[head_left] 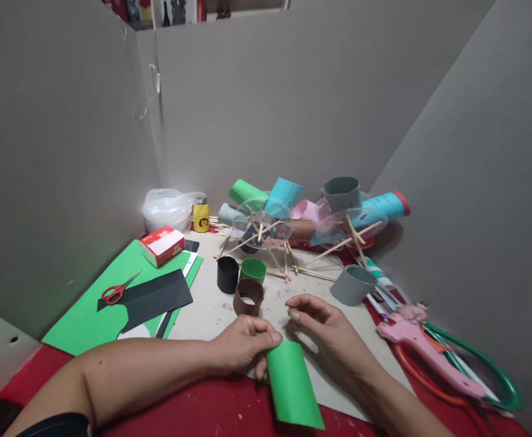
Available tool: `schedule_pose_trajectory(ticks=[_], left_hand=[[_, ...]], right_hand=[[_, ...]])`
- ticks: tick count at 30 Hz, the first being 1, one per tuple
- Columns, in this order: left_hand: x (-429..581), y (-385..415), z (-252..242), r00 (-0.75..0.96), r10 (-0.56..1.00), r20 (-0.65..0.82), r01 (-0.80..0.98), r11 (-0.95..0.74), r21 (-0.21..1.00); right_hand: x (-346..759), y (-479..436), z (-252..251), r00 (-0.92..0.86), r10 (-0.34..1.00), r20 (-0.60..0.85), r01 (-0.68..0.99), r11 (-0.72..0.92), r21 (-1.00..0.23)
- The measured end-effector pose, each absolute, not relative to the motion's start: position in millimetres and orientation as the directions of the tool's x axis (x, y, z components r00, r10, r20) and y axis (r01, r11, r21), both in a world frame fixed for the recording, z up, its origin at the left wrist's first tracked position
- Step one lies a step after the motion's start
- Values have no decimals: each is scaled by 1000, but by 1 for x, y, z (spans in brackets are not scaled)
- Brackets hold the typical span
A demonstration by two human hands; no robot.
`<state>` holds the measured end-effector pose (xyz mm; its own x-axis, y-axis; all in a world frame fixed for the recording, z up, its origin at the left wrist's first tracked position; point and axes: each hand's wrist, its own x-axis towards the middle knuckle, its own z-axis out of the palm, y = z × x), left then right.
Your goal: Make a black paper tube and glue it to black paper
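My left hand [248,343] pinches the upper left edge of a curved piece of green paper [293,385] between thumb and fingers. The paper bows outward and hangs over the front edge of the pale board [197,331]. To its right, my right hand [318,321] hovers with fingers curled and thumb apart from them, with nothing visible between. Just beyond my hands stand a brown paper ring [248,303], a green paper ring [253,269] and a black paper ring [228,275]. A grey paper ring [352,285] leans farther right.
Left lie green sheets [77,318], black paper [161,297], red-handled scissors [115,294] and a red-and-white box [161,246]. Behind are stick frames [266,243], coloured paper tubes [284,197], a plastic bag [168,209] and a yellow container [201,217]. A pink glue gun [434,352] lies right.
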<state>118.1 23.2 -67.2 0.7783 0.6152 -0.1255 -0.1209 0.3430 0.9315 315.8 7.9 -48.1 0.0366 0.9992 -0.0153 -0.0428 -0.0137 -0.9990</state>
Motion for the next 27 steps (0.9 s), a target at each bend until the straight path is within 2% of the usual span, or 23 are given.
schedule_pose_trajectory(ticks=[13,16,19,23,27], left_hand=[[120,25,-71,774,619,-132,-99,325,941],[120,25,-71,777,615,-135,-90,320,943],[119,25,-70,784,606,-137,-78,316,946],[119,24,-70,798,586,-140,-61,310,949],[119,24,-71,801,583,-138,-59,305,950]], right_hand=[[310,7,-50,-29,987,161,230,163,-959],[320,13,-46,44,966,256,324,229,-918],[347,25,-41,212,901,380,462,250,-851],[390,39,-39,405,752,520,641,171,-748],[410,45,-45,410,729,548,739,86,-668]])
